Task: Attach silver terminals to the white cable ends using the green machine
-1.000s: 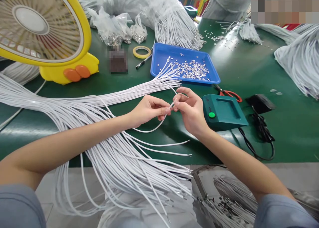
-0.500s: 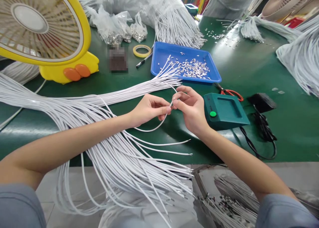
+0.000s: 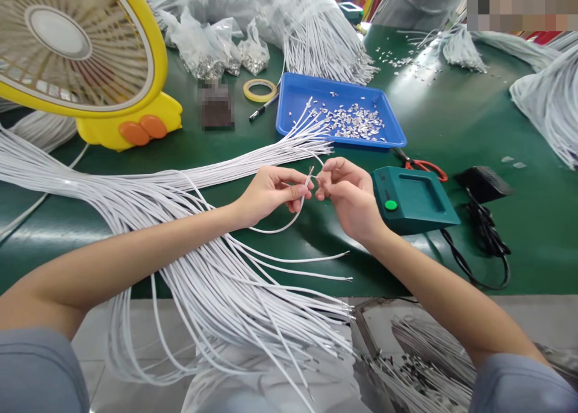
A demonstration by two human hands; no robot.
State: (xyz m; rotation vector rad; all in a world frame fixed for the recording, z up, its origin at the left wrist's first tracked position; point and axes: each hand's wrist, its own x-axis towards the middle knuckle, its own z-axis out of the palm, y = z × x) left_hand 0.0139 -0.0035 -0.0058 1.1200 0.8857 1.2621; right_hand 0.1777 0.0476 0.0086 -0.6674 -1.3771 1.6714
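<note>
Between thumb and fingers, my left hand (image 3: 282, 190) pinches a white cable (image 3: 301, 203) just below its end, which points upward. The cable loops down behind my left hand. Close beside that end, my right hand (image 3: 347, 193) has thumb and forefinger pressed together. A thin pale bit shows between these fingertips and the cable; whether it belongs to the cable I cannot tell. A large bundle of white cables (image 3: 217, 280) lies under my left forearm and droops over the table's front edge. Another bundle of white cables (image 3: 235, 167) stretches to the blue tray (image 3: 282, 109), which holds small metal pieces.
Right of my right hand stands a green device (image 3: 413, 199) with a green button; red-handled pliers (image 3: 427, 167) and a black power adapter (image 3: 485, 183) lie near it. A yellow fan (image 3: 130, 121), tape roll (image 3: 259, 91), pen (image 3: 263, 108) and plastic bags (image 3: 198, 46) occupy the back left.
My right fingertips have moved slightly right, off the cable's end, which now shows above my left fingers. The whole view has shifted a little.
</note>
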